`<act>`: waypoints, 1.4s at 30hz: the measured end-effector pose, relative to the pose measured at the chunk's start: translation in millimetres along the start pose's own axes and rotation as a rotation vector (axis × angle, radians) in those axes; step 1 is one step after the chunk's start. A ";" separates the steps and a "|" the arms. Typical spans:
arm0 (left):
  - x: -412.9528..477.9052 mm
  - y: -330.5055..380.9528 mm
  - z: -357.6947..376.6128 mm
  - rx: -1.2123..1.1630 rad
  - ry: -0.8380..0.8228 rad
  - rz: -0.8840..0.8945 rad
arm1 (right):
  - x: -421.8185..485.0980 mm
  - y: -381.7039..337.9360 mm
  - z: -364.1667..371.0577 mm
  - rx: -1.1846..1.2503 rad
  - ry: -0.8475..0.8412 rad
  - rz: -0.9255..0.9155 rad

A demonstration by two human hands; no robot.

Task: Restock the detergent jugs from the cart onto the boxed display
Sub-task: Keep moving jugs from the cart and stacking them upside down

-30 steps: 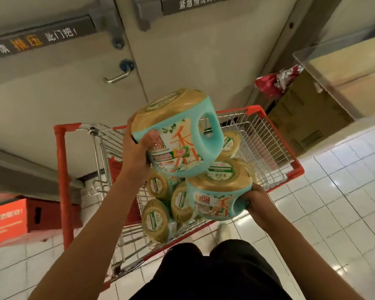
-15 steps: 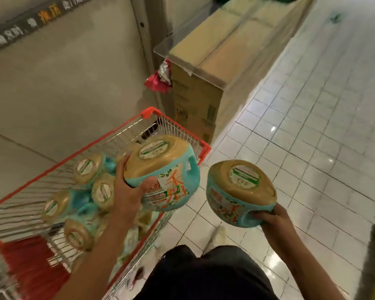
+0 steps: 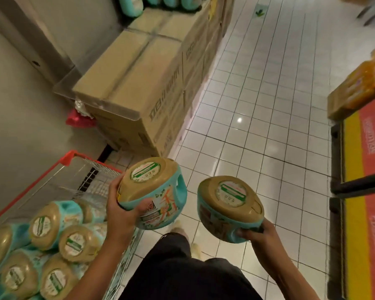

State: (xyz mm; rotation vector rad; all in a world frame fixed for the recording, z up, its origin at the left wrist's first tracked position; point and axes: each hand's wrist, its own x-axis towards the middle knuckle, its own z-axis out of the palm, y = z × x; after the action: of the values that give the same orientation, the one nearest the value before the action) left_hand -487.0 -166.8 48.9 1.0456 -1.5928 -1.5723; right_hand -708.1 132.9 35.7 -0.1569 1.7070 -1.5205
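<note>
Aisle restock: my left fingers (image 3: 115, 190) clasp one detergent jug (image 3: 154, 191), my right fingers (image 3: 246, 231) grip a second jug (image 3: 227, 208) by its handle; the boxed display (image 3: 143, 68) lies ahead, upper left, nearer my left.

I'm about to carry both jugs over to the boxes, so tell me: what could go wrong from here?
1. The left hand grips its jug round the body, handle unused; it may slip.
2. The red corner of the cart juts beside the way to the stacked boxes; a jug could knock it.
3. The right hand holds the other jug too, so no hand is free to catch anything.
</note>
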 end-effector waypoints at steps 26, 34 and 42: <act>444.4 62.9 296.1 -0.107 -0.229 0.028 | 399.3 -247.1 -103.4 0.112 0.087 -0.046; 542.1 61.6 390.2 -0.107 -0.131 -0.003 | 556.7 -327.5 -147.5 0.090 0.022 -0.009; 627.4 92.7 456.7 -0.125 0.012 -0.053 | 711.3 -429.0 -179.2 -0.027 -0.181 0.031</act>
State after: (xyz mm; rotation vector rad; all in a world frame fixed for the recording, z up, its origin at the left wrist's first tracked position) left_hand -1188.7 -510.5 63.7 1.0348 -1.4490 -1.6748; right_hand -1463.3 -256.3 52.5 -0.2734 1.5796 -1.4161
